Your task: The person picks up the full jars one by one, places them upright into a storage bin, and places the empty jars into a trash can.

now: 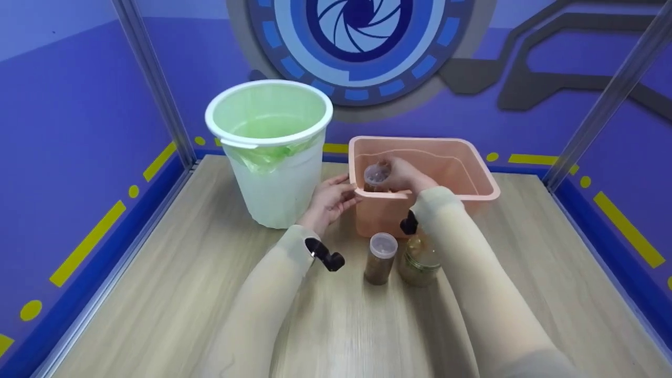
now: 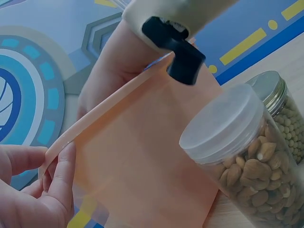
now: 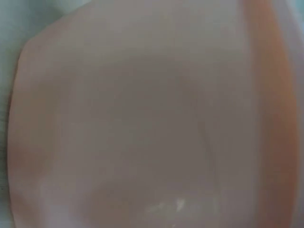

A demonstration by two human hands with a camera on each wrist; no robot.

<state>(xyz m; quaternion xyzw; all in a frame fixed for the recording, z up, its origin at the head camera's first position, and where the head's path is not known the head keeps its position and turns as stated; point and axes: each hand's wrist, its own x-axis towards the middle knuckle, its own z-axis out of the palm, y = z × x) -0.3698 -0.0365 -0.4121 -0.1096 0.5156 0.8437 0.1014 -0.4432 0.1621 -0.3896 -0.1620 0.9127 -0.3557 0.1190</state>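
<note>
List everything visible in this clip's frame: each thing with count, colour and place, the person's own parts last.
Bin: one, white with green liner, back left of the table.
Basket: one, peach-pink plastic, back centre.
Held jar: one, clear with brown contents, inside the basket's near-left corner.
Almond jar: one, clear with pale plastic lid, in front of the basket.
Bean jar: one, clear with metal lid, right of the almond jar.
Table: one, light wood.
Left hand: on the basket's left rim.
Right hand: in the basket, its grip on the held jar.
</note>
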